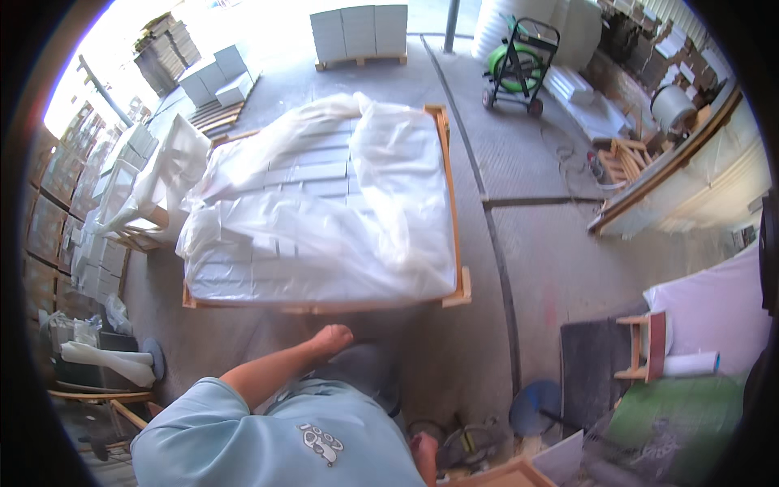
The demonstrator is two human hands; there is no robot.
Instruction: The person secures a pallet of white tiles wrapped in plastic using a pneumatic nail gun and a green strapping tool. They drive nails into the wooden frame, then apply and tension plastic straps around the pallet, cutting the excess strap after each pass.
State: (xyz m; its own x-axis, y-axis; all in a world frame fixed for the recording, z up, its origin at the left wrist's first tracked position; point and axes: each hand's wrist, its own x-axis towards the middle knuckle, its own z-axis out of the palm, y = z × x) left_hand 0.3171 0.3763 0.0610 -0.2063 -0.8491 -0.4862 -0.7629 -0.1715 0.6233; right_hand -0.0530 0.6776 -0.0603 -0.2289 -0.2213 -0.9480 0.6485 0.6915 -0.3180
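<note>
My left hand is in front of my body with its fingers curled in, and nothing shows in it. It is apart from a wide pallet load of white boxes just ahead. A crumpled clear plastic sheet drapes over the load and leaves a strip of boxes bare in the middle. Wood of the pallet sticks out at the near right corner. Low by my right side is my right hand, partly cut off by my shirt; its fingers do not show clearly.
A green hose reel on a wheeled stand is at the far right. More white boxes on a pallet stand at the back. A plastic-covered stack is close on the left. A small wooden stool lies at the right.
</note>
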